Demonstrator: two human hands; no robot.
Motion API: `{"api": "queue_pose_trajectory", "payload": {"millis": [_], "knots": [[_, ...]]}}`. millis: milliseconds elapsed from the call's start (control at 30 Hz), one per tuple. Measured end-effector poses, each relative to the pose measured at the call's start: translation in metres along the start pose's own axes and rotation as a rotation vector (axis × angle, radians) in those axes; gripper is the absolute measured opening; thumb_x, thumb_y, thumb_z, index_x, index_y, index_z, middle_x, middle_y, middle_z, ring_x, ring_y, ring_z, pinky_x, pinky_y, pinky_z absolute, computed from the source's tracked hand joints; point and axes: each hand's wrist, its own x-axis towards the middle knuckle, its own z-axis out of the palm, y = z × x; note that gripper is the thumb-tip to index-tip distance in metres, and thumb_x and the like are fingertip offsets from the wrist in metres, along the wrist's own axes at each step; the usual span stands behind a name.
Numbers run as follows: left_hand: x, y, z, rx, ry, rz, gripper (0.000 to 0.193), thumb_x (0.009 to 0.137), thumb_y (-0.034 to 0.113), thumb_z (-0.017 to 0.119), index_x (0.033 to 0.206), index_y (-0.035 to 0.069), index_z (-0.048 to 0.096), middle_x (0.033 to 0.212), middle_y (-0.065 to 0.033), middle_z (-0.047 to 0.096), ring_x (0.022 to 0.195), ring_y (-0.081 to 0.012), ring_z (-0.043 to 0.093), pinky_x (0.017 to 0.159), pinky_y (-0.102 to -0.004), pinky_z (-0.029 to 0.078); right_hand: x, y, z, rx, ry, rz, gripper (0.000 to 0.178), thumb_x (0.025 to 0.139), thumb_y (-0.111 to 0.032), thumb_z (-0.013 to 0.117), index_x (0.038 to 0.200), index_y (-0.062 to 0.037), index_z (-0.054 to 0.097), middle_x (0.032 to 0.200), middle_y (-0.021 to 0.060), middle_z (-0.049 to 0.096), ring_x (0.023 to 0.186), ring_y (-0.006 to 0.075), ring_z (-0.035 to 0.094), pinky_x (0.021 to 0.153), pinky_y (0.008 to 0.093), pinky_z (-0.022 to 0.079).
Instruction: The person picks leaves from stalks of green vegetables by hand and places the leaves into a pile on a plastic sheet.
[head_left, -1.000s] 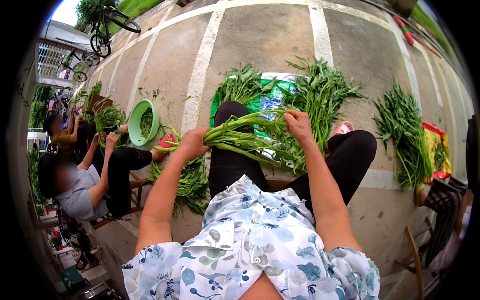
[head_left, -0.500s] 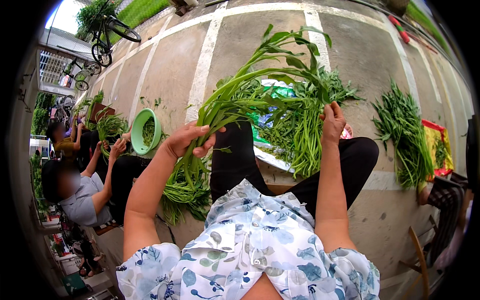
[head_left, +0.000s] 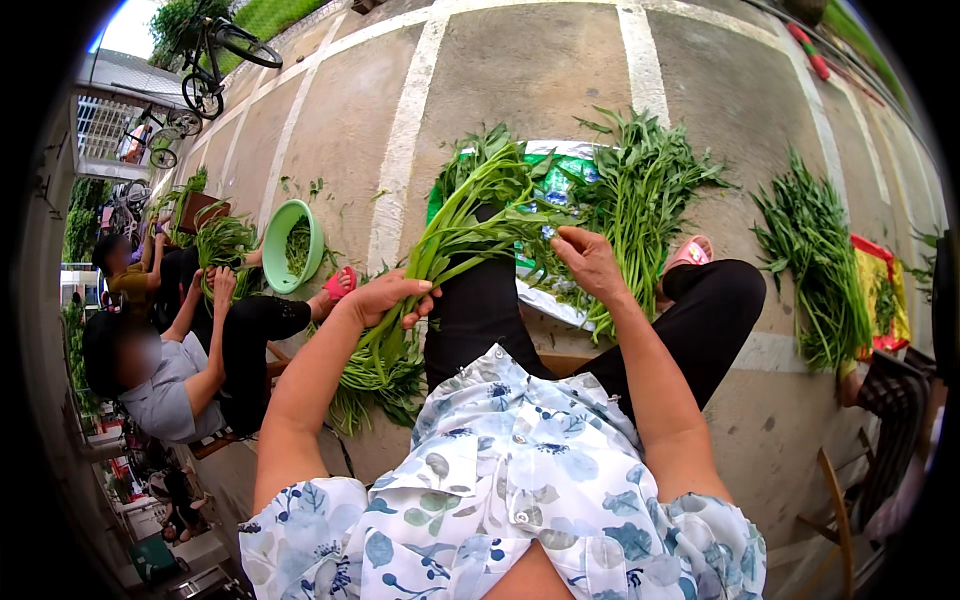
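Note:
My left hand point(head_left: 393, 298) is closed around a bunch of leafy water spinach point(head_left: 462, 225), its leaves fanning up and right above my black-trousered knee. Close to those leaf tips, my right hand point(head_left: 592, 264) has its fingers pressed together; what lies in them, if anything, is hidden. Beyond and below it, a pile of long-stemmed greens point(head_left: 650, 205) rests on a green and silver plastic sheet point(head_left: 545, 303) on the ground. Another heap of stems point(head_left: 375, 385) lies under my left forearm.
At left, a light green basin point(head_left: 315, 240) holds some greens. A seated person in a grey shirt point(head_left: 175, 395) handles greens there, with another person beyond. To the right are a greens pile point(head_left: 820, 265), a red and yellow bag point(head_left: 893, 300) and a wooden chair point(head_left: 838, 520).
My right hand has come left and down, toward the bunch. The bunch in my left hand no longer arches far right and now sits lower. More of the sheet's pile shows.

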Motion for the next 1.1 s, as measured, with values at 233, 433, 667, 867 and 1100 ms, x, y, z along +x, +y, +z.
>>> {"api": "queue_pose_trajectory", "payload": {"millis": [233, 433, 667, 867, 1100], "knots": [[0.002, -0.001, 0.000, 0.242, 0.061, 0.068, 0.029, 0.082, 0.021, 0.058, 0.097, -0.002, 0.051, 0.066, -0.0067, 0.055, 0.046, -0.0120, 0.050, 0.046, -0.0245, 0.042, 0.003, -0.015, 0.029, 0.063, -0.164, -0.020, 0.035, 0.083, -0.021, 0.063, 0.107, 0.0045, 0.059, 0.086, 0.0057, 0.064, 0.073, 0.0086, 0.054, 0.064, 0.0244, 0.045], [0.000, 0.003, 0.003, 0.313, 0.082, 0.060, 0.029, 0.081, 0.021, 0.059, 0.096, -0.002, 0.051, 0.065, -0.0058, 0.055, 0.047, -0.0116, 0.051, 0.047, -0.0241, 0.042, 0.019, -0.012, 0.036, 0.127, -0.087, -0.042, 0.033, 0.083, -0.022, 0.062, 0.104, 0.0037, 0.061, 0.088, 0.0110, 0.066, 0.076, 0.0127, 0.060, 0.068, 0.0265, 0.048], [-0.001, 0.009, 0.005, 0.328, 0.050, 0.050, 0.027, 0.081, 0.019, 0.059, 0.096, -0.002, 0.051, 0.065, -0.0059, 0.055, 0.048, -0.0119, 0.051, 0.047, -0.0241, 0.042, 0.058, -0.009, 0.026, -0.164, 0.072, -0.151, 0.031, 0.079, -0.029, 0.063, 0.095, -0.0033, 0.066, 0.095, 0.0150, 0.065, 0.084, 0.0289, 0.063, 0.074, 0.0355, 0.049], [-0.002, 0.012, 0.008, 0.348, 0.051, 0.023, 0.025, 0.082, 0.018, 0.060, 0.094, -0.002, 0.053, 0.065, -0.0052, 0.055, 0.049, -0.0111, 0.051, 0.047, -0.0234, 0.042, 0.073, -0.023, 0.034, -0.473, -0.094, -0.249, 0.044, 0.072, -0.042, 0.067, 0.102, -0.0089, 0.065, 0.104, 0.0135, 0.062, 0.098, 0.0294, 0.057, 0.083, 0.0371, 0.046], [-0.003, 0.014, 0.005, 0.330, 0.030, 0.013, 0.025, 0.082, 0.017, 0.060, 0.096, -0.002, 0.053, 0.064, -0.0046, 0.055, 0.048, -0.0104, 0.051, 0.045, -0.0230, 0.042, 0.071, -0.007, 0.034, -0.411, -0.178, -0.266, 0.033, 0.077, -0.036, 0.061, 0.093, -0.0074, 0.067, 0.095, 0.0099, 0.062, 0.090, 0.0302, 0.057, 0.077, 0.0401, 0.046]]}}
